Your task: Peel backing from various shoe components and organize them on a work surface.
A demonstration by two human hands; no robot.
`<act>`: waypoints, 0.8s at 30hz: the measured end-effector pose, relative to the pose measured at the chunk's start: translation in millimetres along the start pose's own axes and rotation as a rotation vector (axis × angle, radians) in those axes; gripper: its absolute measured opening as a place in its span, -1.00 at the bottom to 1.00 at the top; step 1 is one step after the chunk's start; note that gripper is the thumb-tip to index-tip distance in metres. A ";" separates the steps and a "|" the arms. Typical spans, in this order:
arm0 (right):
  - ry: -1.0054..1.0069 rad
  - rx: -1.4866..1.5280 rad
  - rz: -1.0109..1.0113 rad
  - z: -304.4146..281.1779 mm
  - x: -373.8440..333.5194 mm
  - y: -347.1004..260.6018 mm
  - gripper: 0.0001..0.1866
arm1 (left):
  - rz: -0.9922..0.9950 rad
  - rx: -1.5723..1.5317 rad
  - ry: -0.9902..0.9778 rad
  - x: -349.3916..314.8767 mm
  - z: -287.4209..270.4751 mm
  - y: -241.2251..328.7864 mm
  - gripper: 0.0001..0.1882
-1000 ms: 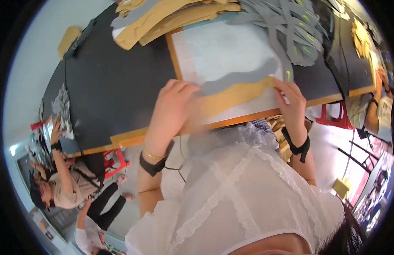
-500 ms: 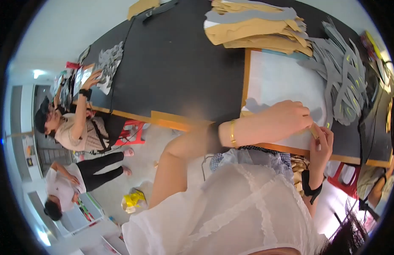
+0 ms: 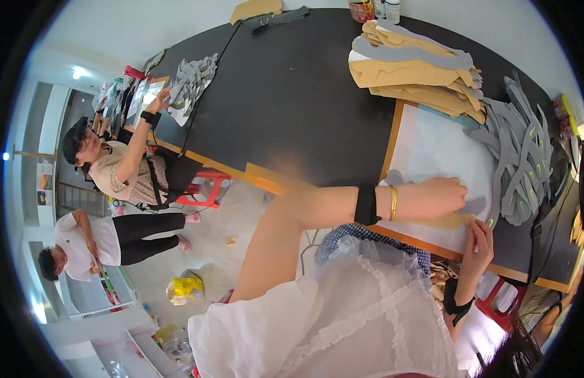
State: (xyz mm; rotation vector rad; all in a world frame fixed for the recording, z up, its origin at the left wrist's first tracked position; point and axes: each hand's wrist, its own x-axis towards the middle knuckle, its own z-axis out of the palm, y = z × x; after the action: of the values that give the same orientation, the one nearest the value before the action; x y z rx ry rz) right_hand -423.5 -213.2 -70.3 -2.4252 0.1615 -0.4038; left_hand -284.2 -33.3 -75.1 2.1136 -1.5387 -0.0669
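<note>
I see the right hand (image 3: 479,249) with thumb and fingertips brought together on the right end of a tan strip (image 3: 452,221); it points up and away from the body, the wrist near the table's front edge. The left hand (image 3: 442,196) lies across the work, knuckles up and fingers curled under, just beyond the strip and near the right fingertips. The undersides of its fingers are hidden from me, so I cannot tell whether they grip anything.

The left elbow is sharply bent, and that forearm runs sideways to the right over the front of a white board (image 3: 430,142) with an orange border. The tan strip lies low on this board, its visible length running left from the right fingertips along the near side of the left hand and wrist. It looks narrow, flat and matte; the wrist hides part of it, and its far end is unclear to me.

Further out, I have a loose heap of grey strips (image 3: 522,160) with yellow-green marks to the right, a stack of tan and grey pieces (image 3: 411,72) past the board, and the black table (image 3: 279,94) beneath everything.
</note>
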 end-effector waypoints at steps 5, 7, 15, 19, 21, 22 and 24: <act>0.023 0.016 0.002 -1.8 0.5 -2.6 -0.81 | -0.016 -0.003 0.010 1.0 -4.3 4.0 -0.87; 0.025 0.012 -0.007 -0.9 1.2 -1.6 -0.81 | 0.040 0.067 0.020 4.4 -6.6 7.1 -0.85; 0.008 0.037 0.024 0.2 7.0 -0.6 -0.81 | 0.022 0.137 -0.038 13.4 -5.2 13.1 -0.84; 0.026 0.010 -0.018 0.2 3.6 6.6 -0.81 | 0.033 0.160 -0.058 14.5 -4.8 13.8 -0.81; 0.035 0.009 -0.020 0.6 3.7 8.5 -0.80 | 0.032 0.162 -0.061 13.3 -8.9 14.3 -0.81; 0.021 0.004 0.005 0.4 4.2 9.4 -0.80 | 0.036 0.155 -0.063 12.4 -10.8 14.7 -0.82; 0.014 -0.001 0.030 1.5 4.0 14.0 -0.80 | 0.040 0.168 -0.042 12.0 -2.5 12.0 -0.81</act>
State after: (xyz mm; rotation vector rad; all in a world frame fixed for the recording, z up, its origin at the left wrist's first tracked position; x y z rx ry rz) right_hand -419.4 -223.9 -79.2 -2.4180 0.2040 -0.4079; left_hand -289.6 -45.7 -64.6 2.2217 -1.6625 0.0331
